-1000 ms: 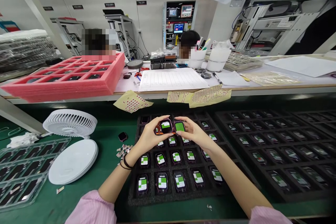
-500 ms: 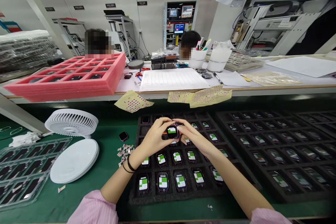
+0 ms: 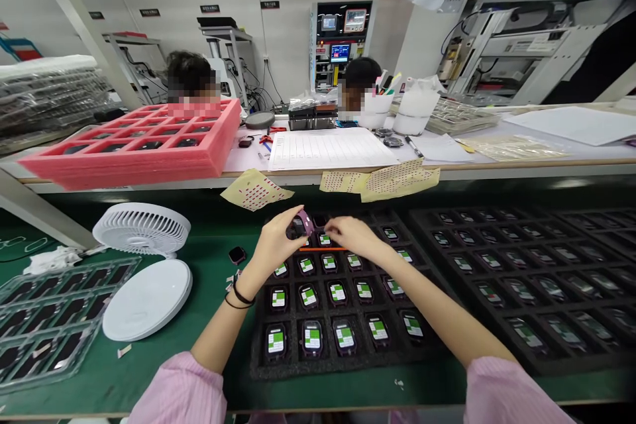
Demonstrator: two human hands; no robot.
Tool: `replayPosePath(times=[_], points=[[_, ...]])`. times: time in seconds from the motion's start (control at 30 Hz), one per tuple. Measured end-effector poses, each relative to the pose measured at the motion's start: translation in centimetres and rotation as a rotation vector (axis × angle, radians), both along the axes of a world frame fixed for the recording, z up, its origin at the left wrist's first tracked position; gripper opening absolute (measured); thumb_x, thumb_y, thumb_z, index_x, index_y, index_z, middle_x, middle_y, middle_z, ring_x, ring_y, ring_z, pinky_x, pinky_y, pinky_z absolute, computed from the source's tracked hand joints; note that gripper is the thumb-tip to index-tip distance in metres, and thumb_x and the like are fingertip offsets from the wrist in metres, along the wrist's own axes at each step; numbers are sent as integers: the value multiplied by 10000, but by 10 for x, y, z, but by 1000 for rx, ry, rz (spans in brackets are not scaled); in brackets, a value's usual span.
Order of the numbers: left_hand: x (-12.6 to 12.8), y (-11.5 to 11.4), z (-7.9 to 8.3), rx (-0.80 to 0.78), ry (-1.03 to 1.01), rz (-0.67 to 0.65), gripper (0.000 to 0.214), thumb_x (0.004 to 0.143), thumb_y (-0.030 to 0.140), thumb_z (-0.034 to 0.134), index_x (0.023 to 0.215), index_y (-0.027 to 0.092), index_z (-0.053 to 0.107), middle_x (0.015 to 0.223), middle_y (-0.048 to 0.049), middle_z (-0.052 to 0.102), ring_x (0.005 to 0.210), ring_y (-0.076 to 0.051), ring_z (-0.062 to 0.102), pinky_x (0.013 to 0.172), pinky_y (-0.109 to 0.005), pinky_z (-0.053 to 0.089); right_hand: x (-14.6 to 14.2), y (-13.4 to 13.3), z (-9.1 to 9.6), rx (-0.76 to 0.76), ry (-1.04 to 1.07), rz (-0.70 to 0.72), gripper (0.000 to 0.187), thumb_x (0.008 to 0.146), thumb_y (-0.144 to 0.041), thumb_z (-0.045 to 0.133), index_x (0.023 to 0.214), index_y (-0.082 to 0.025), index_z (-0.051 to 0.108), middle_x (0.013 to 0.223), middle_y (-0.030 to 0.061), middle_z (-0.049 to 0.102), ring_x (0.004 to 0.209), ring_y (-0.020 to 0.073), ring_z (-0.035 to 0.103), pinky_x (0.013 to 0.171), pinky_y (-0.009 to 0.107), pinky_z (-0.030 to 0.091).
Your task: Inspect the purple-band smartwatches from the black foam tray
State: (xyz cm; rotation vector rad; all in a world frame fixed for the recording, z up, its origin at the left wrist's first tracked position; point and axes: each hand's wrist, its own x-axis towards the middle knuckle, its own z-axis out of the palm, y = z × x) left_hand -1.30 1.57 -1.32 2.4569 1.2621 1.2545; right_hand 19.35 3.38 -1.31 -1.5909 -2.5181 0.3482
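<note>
Purple smartwatch (image 3: 303,223) pinched in left hand (image 3: 272,244); right hand (image 3: 351,236) just beside.

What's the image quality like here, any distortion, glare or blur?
In the head view, wide-angle distortion stretches the pink sleeves at the bottom and bows the white workbench; the top right corner falls dark; a pixel mosaic blurs the seated co-worker's head.
</note>
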Motion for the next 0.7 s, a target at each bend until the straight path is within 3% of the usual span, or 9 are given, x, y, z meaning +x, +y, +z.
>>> replayPosePath(times=[0.1, 0.23, 0.33, 0.47, 0.53, 0.57, 0.63, 0.7], points=[[-7, -1, 7, -9, -68, 28, 539, 724, 165, 673, 1246, 174, 542, 1212, -89, 644, 1115, -240, 612, 961, -388, 513, -10, 0, -23, 5, -131, 15, 216, 818, -65, 509, 918, -77, 701, 968, 190, 701, 972, 305, 644, 760, 344, 505], [-8, -5, 10, -21, -80, 5, 538, 726, 170, 674, 1248, 170, 543, 1225, -91, 638, 1129, -241, 602, 966, -388, 509, -21, -6, -43, 30, -211, 57, 274, 762, 58, 491, 869, -84, 699, 974, 188, 701, 990, 278, 643, 766, 295, 504], [-5, -7, 11, -33, -86, -16, 543, 721, 160, 677, 1247, 167, 544, 1223, -91, 638, 1122, -236, 606, 968, -380, 507, -15, -7, -40, 54, -205, 54, 271, 773, 59, 485, 888, -97, 674, 925, 176, 713, 942, 271, 667, 765, 305, 508], [-1, -14, 14, -57, -126, -69, 553, 713, 140, 679, 1247, 187, 544, 1214, -83, 642, 1105, -231, 613, 939, -370, 521, 8, -11, -22, 132, -114, -46, 253, 938, -123, 367, 1072, -88, 578, 890, 182, 717, 823, 273, 699, 711, 357, 524], [2, -17, 16, -65, -139, -114, 557, 715, 137, 679, 1251, 197, 539, 1212, -83, 641, 1098, -228, 611, 895, -359, 541, 17, -16, -15, 171, 129, -113, 332, 994, -225, 238, 1088, -133, 542, 1000, 169, 710, 826, 232, 702, 704, 344, 537], [4, -19, 17, -61, -140, -139, 558, 713, 137, 683, 1249, 199, 540, 1207, -85, 642, 1096, -228, 607, 891, -362, 541, 19, -20, -12, 155, 405, -139, 360, 1002, -291, 218, 1043, -158, 550, 1039, 158, 706, 829, 219, 703, 699, 339, 545], [9, -22, 18, -38, -128, -189, 553, 704, 138, 696, 1234, 205, 552, 1188, -87, 648, 1099, -233, 593, 920, -389, 522, 19, -29, -8, -15, 959, -121, 387, 979, -436, 281, 956, -184, 574, 1028, 134, 715, 830, 214, 707, 697, 346, 561], [15, -25, 17, 0, -108, -237, 548, 697, 140, 707, 1220, 212, 562, 1172, -89, 648, 1120, -247, 570, 958, -431, 492, 14, -38, -5, -295, 1299, -60, 365, 904, -511, 453, 975, -190, 612, 992, 110, 726, 830, 215, 708, 729, 367, 564]])
